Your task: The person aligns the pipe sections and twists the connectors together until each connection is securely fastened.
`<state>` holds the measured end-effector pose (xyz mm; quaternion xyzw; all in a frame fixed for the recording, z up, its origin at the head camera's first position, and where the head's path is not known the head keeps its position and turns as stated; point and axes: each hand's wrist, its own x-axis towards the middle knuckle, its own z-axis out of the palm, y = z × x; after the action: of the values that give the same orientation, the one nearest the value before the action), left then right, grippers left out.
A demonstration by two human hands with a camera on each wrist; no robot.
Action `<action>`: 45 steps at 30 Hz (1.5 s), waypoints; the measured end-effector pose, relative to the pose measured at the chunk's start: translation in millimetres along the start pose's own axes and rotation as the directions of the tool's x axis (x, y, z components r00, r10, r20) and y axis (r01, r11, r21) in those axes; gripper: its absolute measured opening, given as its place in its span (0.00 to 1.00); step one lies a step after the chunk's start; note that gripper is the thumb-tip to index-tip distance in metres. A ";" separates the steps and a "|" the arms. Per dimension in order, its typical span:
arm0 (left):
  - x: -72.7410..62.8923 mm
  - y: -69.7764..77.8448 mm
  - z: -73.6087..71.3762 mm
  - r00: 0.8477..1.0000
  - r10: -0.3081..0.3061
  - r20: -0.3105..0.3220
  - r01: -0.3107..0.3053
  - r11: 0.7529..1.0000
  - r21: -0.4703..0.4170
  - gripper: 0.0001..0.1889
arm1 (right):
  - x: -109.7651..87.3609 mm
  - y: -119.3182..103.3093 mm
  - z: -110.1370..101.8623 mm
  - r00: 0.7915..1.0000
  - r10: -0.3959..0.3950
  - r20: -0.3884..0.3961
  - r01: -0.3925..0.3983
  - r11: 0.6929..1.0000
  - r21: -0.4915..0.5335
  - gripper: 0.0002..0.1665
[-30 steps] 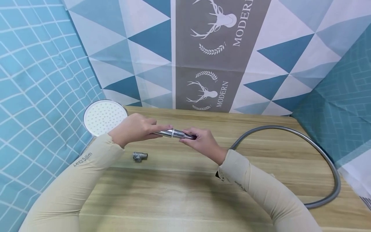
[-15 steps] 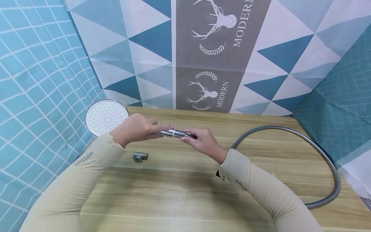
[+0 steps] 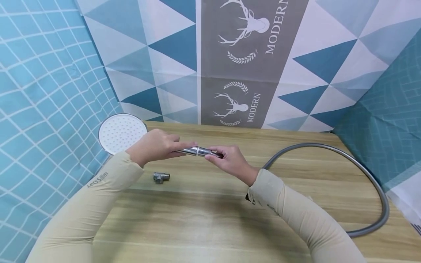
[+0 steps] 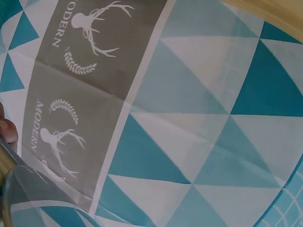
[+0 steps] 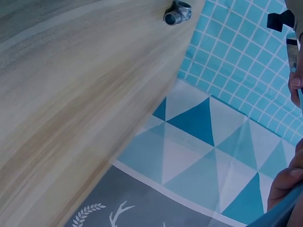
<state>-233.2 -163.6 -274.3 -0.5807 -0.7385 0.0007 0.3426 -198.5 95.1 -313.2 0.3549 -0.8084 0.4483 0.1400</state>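
Barely anything's shifting since a second ago. Left grip point(image 3: 154, 147) is holding the round white-faced chrome shower head point(image 3: 122, 134) over the wood-grain table point(image 3: 194, 226), right grip point(image 3: 232, 162) is pinching the handle's tip point(image 3: 204, 152), half hiding it; the grey flexible hose point(image 3: 375, 183) is vanishing behind the beige sleeve point(image 3: 296, 210).

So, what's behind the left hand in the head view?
The shower head shows on one side of the left hand, part of its chrome handle on the other; the stretch between is covered.
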 end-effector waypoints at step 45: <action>-6.4 0.7 1.1 0.999 -0.022 0.028 0.021 0.998 0.051 0.28 | 0.3 0.5 5.6 0.999 -0.035 0.003 0.035 0.989 -0.145 0.22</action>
<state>-232.5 -168.4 -278.6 -0.5637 -0.7493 0.0239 0.3466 -198.5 90.6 -316.5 0.3581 -0.8324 0.3857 0.1732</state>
